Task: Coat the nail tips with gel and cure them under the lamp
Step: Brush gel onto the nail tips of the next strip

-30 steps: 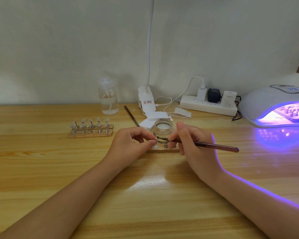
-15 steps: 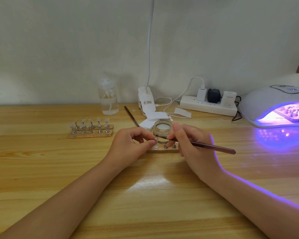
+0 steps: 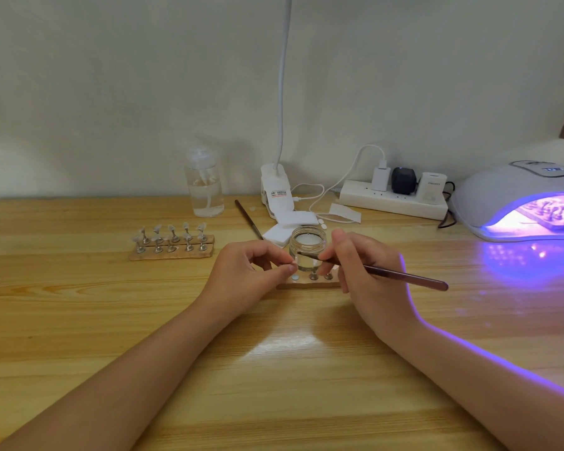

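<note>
Brush [image 3: 376,271] lies nearly level, long axis left-right, bristle end pointing left twd the left hand, handle end out to the right and a bit nearer the camera. Right hand [image 3: 368,275] grips it w/ curled fingers near the bristle end. Left hand [image 3: 245,275] pinches a small nail tip [image 3: 293,264] btwn thumb and forefinger, brush tip just beside it. Both sit in front of the open gel jar [image 3: 307,247], over a wooden holder [image 3: 308,283] w/ metal pegs. Second holder [image 3: 172,244] full of tips stands to the left. Wooden table [image 3: 79,304], white wall [image 3: 111,76] behind; curing lamp [image 3: 518,203] glows violet at right w/ a rack inside. Vs 0.5 s ago: brush handle end sits a touch lower, hands barely moved
</note>
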Tool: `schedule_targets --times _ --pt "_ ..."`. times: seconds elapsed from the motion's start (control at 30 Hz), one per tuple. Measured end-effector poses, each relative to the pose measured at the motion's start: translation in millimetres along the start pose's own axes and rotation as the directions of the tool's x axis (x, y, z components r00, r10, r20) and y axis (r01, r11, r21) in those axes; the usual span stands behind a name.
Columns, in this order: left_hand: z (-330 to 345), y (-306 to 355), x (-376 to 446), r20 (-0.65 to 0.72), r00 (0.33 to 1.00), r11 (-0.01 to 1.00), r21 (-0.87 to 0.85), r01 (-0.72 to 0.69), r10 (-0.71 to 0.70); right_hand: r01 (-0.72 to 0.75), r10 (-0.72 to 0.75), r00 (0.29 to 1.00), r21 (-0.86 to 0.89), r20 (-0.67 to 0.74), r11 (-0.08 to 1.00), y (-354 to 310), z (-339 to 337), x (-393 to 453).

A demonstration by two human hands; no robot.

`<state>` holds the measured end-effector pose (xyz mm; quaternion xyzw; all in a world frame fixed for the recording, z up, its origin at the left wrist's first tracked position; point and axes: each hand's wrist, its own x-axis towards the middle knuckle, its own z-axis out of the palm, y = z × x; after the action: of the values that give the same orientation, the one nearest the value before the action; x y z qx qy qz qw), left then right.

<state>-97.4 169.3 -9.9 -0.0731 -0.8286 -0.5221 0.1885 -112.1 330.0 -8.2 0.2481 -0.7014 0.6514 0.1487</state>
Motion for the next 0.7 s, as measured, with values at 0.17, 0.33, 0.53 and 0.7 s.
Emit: schedule_targets --times 0.17,0.33,0.53,0.7 --pt "0.3 -0.5 0.9 -0.005 1.000 1.000 0.007 -0.003 0.003 0.006 -0.004 0.999 -0.051 0.037 0.999 -1.1 0.6 0.3" --pt "-0.2 -1.8 0.5 -0.007 1.000 1.000 0.015 -0.002 0.002 0.018 -0.019 1.000 0.049 0.016 0.999 0.7 0.0 -2.1" --pt "0.1 -1.4 1.0 0.003 1.000 1.000 -0.002 0.016 -0.016 0.015 -0.013 0.999 0.070 -0.032 0.997 0.4 -0.5 -0.3" --pt "-0.2 0.3 -0.1 0.031 0.999 0.999 -0.039 0.021 -0.020 -0.003 0.003 1.000 0.000 -0.016 1.000 0.6 0.1 0.7"
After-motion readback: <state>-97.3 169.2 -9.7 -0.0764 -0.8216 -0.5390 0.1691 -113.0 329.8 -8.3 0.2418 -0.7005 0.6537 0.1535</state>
